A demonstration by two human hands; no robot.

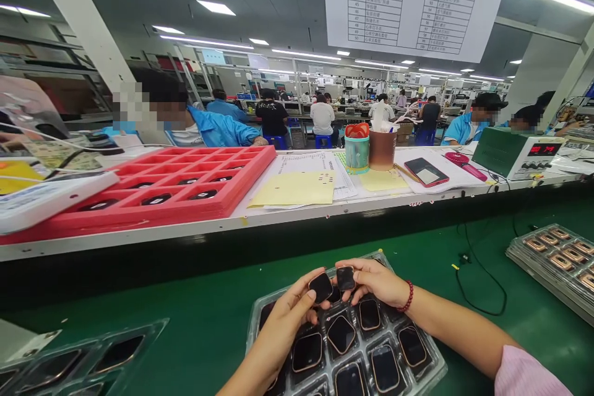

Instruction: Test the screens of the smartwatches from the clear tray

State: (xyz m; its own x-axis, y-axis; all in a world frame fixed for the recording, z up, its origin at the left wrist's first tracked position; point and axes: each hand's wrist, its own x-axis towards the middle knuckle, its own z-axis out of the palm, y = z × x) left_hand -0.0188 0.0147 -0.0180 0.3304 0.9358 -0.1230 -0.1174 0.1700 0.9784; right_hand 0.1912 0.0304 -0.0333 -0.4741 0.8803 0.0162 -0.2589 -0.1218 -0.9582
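Observation:
Over the back part of a clear plastic tray (436, 377), my left hand (297, 303) grips a square black watch face (321, 288) with a gold rim. Close beside it on the right, my right hand (375, 281), with a red bead bracelet at the wrist, pinches a smaller-looking black watch face (346, 278). Both pieces are tilted toward me, with a narrow gap between them. Below, the tray's pockets hold several more dark square watch faces (341, 334), one of them turned like a diamond.
Another tray of dark pieces (118, 352) lies front left. Stacked trays with gold frames (561, 253) are at the right, near a black cable (487, 309). On the shelf ahead stand a red foam tray (223, 198), cups (357, 151), a phone (424, 170) and a green power supply (501, 151).

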